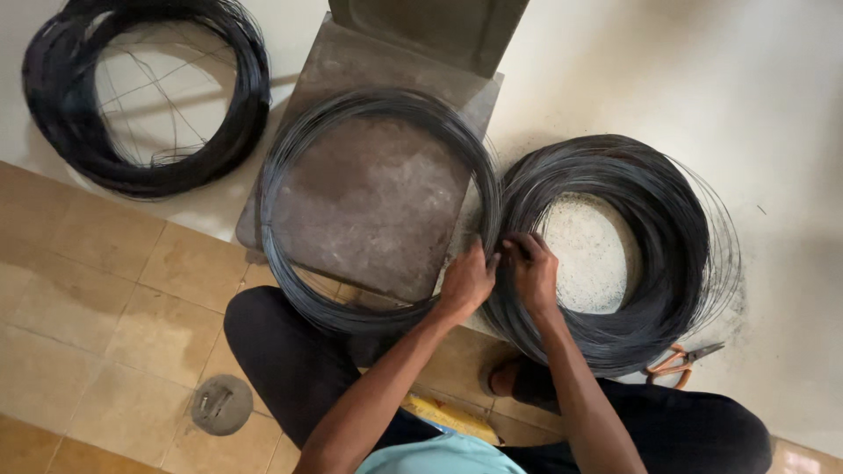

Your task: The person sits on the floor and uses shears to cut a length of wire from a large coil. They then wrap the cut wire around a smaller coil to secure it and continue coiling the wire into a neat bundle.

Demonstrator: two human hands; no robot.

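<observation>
The person sits on the floor. The left hand [467,283] pinches the wires of the thin coil [290,158] lying on the grey slab [369,202]. The right hand [532,270] grips the thick wire coil [650,219] just right of it. Orange-handled cutters [680,362] lie near the thick coil.

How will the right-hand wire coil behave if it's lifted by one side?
The right coil looks thick, so probably heavy. Loose strands fan off its outer edge, so it would likely sag and spread. Both the left hand and right hand grip its inner edge.
</observation>
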